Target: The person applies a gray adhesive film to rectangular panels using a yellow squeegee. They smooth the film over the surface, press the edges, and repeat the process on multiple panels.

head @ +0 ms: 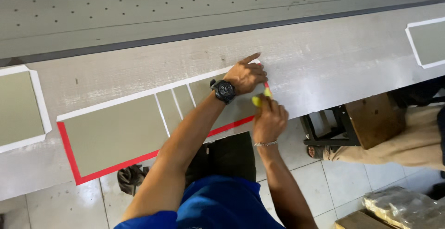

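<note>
A long grey-green sheet [113, 134] with a white top border and a red lower border lies on the pale work surface [324, 67]. My left hand [245, 75], with a black wristwatch on its wrist, presses flat on the sheet's right end, index finger pointing to the upper corner. My right hand [269, 120], wearing a thin bracelet, grips a small yellow tool [259, 98] at the sheet's right edge, just below the left hand. The tool's tip is hidden between the hands.
A similar white-bordered panel [18, 108] lies at the left, another one [429, 41] at the far right. A perforated table bed [139, 6] runs behind. Below the bench, a seated person's leg [384, 145], a wooden stool [366, 122], and a wrapped bundle [403, 208] on tiled floor.
</note>
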